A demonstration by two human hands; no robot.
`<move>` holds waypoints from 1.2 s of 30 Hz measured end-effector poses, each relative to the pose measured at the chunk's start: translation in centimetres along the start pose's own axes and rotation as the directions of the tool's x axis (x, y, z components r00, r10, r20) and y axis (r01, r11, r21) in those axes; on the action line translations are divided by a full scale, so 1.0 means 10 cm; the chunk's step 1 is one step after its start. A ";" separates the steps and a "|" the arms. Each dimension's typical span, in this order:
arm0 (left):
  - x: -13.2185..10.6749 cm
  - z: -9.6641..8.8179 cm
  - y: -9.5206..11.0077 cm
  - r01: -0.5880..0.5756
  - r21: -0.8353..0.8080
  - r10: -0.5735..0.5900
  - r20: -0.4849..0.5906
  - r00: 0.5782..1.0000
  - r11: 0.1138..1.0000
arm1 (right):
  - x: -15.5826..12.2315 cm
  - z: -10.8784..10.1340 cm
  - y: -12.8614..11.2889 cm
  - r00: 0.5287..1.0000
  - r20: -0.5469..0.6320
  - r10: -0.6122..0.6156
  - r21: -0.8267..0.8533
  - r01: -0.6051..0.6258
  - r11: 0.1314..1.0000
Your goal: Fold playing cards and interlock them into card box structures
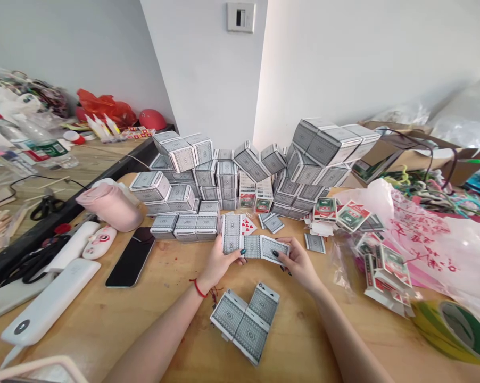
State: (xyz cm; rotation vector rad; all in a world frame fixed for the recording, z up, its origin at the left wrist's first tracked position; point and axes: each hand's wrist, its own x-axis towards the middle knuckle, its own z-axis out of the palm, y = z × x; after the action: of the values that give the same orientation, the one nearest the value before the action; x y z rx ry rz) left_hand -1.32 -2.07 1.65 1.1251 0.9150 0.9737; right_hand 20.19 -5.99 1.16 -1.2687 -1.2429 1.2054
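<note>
Between my two hands is a joined piece of grey-backed playing cards (251, 246), held just above the table. My left hand (224, 258) is closed on its left end, thumb on the card backs. My right hand (296, 260) pinches the right end. Behind the piece a red heart card (248, 226) shows its face. Nearer to me, between my forearms, lies an L-shaped block of cards (246, 322). Beyond my hands stand stacked blocks made of cards, on the left (176, 199) and on the right (315, 154).
Green and red card boxes (387, 271) lie at the right beside a pink-printed plastic bag (431, 239) and a tape roll (455, 330). At the left are a phone (130, 259), a white power bank (50, 300) and a pink pouch (112, 205). Loose cards (315, 242) lie near my right hand.
</note>
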 end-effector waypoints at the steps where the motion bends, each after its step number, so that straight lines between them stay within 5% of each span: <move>1: 0.00 0.01 0.01 -0.004 0.008 0.004 -0.007 1.000 1.000 | 0.00 -0.01 0.00 1.000 0.001 -0.001 0.005 0.001 1.000; 18: -0.04 0.02 -0.05 -0.056 0.098 0.053 0.031 0.998 0.994 | -0.03 0.12 0.05 0.976 0.174 0.129 0.002 -0.131 0.991; 30: -0.07 0.04 -0.04 -0.056 0.199 0.054 0.014 0.998 0.978 | -0.05 0.23 0.06 0.969 0.189 0.161 0.026 -0.169 0.985; 36: -0.07 0.03 -0.03 -0.144 0.281 0.155 -0.016 0.988 0.949 | -0.06 0.27 0.05 0.977 0.149 0.152 0.038 -0.159 0.987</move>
State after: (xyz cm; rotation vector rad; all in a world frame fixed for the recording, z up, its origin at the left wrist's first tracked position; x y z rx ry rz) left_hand -1.21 -2.88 1.43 1.4356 1.0320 1.0127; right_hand 17.55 -6.57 0.51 -1.2781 -1.2272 1.4556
